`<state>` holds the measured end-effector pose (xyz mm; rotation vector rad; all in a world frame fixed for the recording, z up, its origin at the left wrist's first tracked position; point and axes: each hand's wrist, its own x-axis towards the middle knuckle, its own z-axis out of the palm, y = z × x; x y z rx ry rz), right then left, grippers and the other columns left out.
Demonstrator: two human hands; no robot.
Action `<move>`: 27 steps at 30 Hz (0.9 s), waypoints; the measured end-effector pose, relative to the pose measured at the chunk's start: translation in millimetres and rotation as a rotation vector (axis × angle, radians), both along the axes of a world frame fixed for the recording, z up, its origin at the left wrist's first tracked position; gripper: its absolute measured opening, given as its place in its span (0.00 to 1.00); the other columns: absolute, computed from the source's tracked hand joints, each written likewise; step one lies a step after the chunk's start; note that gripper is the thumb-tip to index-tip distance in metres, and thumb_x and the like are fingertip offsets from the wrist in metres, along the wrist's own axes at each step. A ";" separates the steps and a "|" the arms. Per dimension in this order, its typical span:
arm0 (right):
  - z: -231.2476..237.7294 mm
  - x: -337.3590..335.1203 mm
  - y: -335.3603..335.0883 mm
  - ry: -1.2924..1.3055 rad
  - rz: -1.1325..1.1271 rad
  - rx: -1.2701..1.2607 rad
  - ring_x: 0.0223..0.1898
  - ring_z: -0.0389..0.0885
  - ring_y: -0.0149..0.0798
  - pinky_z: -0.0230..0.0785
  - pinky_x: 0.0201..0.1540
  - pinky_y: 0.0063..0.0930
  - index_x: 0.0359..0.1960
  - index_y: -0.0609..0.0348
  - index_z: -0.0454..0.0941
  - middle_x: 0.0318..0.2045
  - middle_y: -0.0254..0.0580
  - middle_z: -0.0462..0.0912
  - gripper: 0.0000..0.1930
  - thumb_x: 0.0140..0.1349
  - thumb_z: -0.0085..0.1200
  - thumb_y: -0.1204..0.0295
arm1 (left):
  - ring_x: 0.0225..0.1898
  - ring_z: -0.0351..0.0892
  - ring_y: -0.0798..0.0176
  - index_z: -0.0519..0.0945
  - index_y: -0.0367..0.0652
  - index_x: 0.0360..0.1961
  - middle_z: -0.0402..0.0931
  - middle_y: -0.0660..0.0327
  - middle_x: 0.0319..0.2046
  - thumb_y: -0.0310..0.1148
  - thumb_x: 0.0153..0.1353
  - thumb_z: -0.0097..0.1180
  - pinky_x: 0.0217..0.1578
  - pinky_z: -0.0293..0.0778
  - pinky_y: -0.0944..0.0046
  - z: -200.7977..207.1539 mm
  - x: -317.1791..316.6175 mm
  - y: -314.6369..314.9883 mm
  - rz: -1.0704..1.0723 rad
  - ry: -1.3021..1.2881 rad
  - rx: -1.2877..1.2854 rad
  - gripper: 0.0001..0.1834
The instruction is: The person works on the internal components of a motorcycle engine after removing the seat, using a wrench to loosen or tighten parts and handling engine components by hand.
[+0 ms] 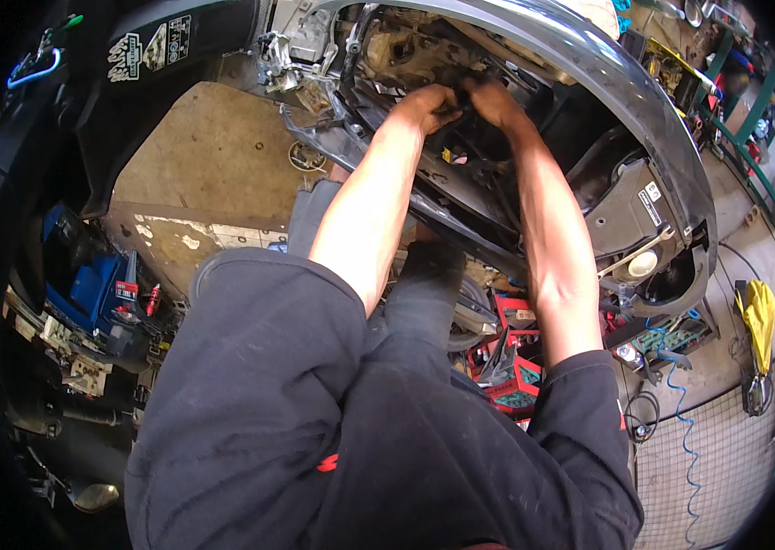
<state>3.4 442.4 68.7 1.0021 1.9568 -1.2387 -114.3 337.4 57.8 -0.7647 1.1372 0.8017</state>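
Both my arms reach up into the open front of a car with its bumper off. My left hand [429, 103] and my right hand [490, 99] meet close together on a small dark part [461, 110] deep inside the engine bay, fingers curled around it. What exactly they grip is hidden by the fingers and shadow. The grey body edge of the car [608, 73] arcs above and to the right of my hands. A dark crossbar [461, 229] runs under my forearms.
A sheet of brown cardboard [213, 156] lies on the floor at left. A blue tool case [94, 289] sits at far left. A red crate [511, 367] with parts stands below the car. A yellow cloth [759, 312] and a blue coiled hose [681, 412] lie at right, near green shelving [754, 119].
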 end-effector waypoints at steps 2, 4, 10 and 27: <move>4.8 -3.3 -7.3 -0.054 -0.125 0.019 0.58 0.70 0.62 0.61 0.62 0.46 0.54 0.66 0.73 0.55 0.66 0.73 0.27 0.67 0.38 0.54 | 0.32 0.77 0.57 0.73 0.35 0.34 0.71 0.54 0.30 0.19 0.55 0.51 0.37 0.85 0.55 -0.8 -1.8 -2.8 0.008 0.025 0.013 0.05; 7.3 -5.3 -10.8 -0.045 -0.191 0.035 0.58 0.70 0.62 0.61 0.63 0.45 0.56 0.66 0.72 0.55 0.66 0.72 0.28 0.67 0.38 0.54 | 0.31 0.77 0.57 0.73 0.34 0.34 0.70 0.54 0.30 0.18 0.55 0.51 0.36 0.85 0.55 0.3 -0.8 -8.1 0.028 0.039 0.019 0.05; 14.9 -2.9 -10.9 0.050 -0.265 0.037 0.59 0.70 0.60 0.61 0.62 0.41 0.56 0.65 0.73 0.55 0.64 0.74 0.24 0.67 0.42 0.59 | 0.31 0.78 0.53 0.72 0.28 0.34 0.71 0.50 0.32 0.16 0.54 0.49 0.36 0.85 0.57 4.1 -4.9 -5.7 0.023 0.046 0.063 0.05; 49.0 -25.1 15.9 -0.138 -0.278 -0.196 0.61 0.69 0.55 0.59 0.63 0.40 0.54 0.63 0.76 0.57 0.61 0.73 0.28 0.64 0.45 0.51 | 0.48 0.75 0.56 0.73 0.34 0.50 0.74 0.53 0.45 0.11 0.57 0.49 0.55 0.75 0.59 -0.8 -12.0 -14.7 -0.037 -0.241 0.228 0.19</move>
